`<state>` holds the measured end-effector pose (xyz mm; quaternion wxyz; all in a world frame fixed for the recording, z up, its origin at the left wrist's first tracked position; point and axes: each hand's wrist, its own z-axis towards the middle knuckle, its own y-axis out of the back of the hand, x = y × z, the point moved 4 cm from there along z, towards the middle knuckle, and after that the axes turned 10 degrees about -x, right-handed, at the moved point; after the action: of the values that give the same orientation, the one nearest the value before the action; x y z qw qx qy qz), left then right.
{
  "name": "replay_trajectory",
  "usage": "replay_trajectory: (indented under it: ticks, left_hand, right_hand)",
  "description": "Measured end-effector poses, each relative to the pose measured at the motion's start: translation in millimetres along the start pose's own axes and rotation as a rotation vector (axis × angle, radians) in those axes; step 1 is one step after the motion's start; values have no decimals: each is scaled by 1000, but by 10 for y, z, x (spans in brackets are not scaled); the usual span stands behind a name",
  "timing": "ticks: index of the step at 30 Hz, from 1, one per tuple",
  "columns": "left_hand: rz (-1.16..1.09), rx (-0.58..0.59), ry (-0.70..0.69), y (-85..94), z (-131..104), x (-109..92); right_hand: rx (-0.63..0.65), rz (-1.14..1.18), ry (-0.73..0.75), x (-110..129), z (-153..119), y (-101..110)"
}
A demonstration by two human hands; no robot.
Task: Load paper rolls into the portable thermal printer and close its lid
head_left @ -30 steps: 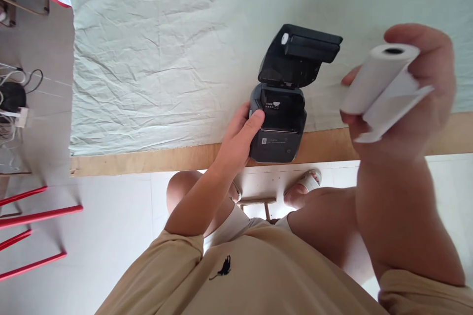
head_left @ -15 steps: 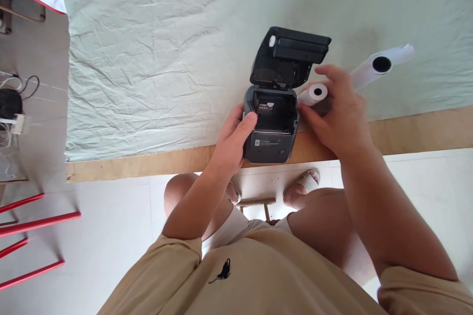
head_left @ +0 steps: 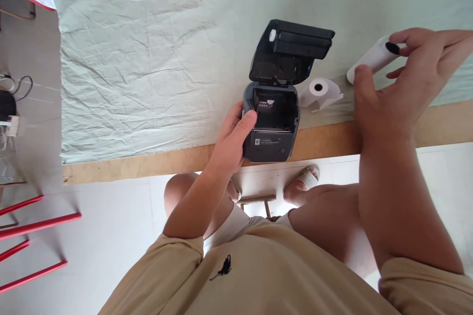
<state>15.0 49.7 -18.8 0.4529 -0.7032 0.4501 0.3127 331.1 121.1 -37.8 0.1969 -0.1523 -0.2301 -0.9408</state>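
Note:
My left hand (head_left: 232, 140) grips the left side of a dark grey portable printer (head_left: 271, 150), its thumb over the edge of the bay. The printer's lid (head_left: 281, 61) is flipped up, and no roll sits in the bay. My right hand (head_left: 399, 83) is closed around a larger white paper roll (head_left: 373, 59) with a black core, thumb on the near side and fingers by the core end. Between printer and right hand stands a smaller white paper roll (head_left: 318, 87), its loose end partly unwound. Neither hand touches this smaller roll.
A wrinkled pale green cloth (head_left: 148, 59) covers the table, with a bare wooden edge (head_left: 177, 157) along the front. Red metal bars (head_left: 40, 226) lie low at the left, near cables and a dark device (head_left: 7, 105).
My right hand has let go of the smaller roll and moved right to the larger one, which now lies without its loose paper tail showing. The left hand still holds the printer.

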Motion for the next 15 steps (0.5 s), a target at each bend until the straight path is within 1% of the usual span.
replay_trajectory:
  ticks: [3, 6, 8, 10, 15]
  left_hand:
    - [-29, 3, 2, 4, -7, -1]
    - [-46, 19, 4, -7, -5, 0]
    - [-61, 19, -4, -13, -3, -1]
    - [-70, 20, -11, -21, -7, -6]
    - [-53, 23, 13, -52, -49, -54]
  right_hand:
    - [63, 9, -61, -139, -32, -35]
    - [9, -59, -109, -238, -39, -38]
    - [17, -114, -145, -250, -44, -60]
    - [56, -101, -180, -196, -55, -69]
    - [199, 15, -200, 108, -69, 31]
